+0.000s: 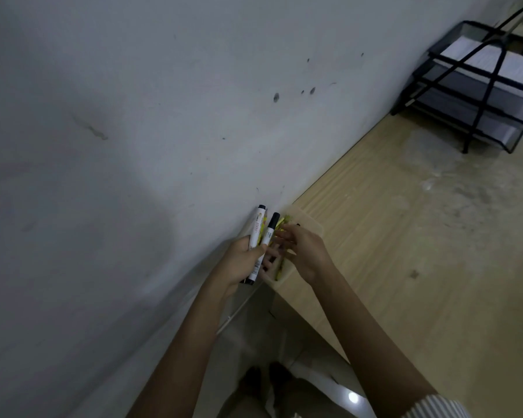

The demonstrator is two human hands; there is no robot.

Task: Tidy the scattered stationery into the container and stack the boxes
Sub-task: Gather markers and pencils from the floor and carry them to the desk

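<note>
Our left hand (242,260) grips two white markers (261,236) upright, gathered for dropping together; our right hand (302,251), fingers loosely spread, sorts yellow items in the clear container (311,227) at the counter (405,236) corner.

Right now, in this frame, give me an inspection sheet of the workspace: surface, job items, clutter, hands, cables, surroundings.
Surface: light wood desk against the wall, with pale smudges toward its far end.
Job's things: two white markers with black caps and a pencil held upright; translucent container at the desk's near corner with yellow items inside.
Clutter: nothing seen loose on the desk.
Grippers: left hand closed around the markers; right hand over the container, fingers spread, what it holds unclear.
Cables: nothing seen.
Surroundings: scuffed grey wall; black mesh tiered paper tray at the desk's far end; tiled floor below.
</note>
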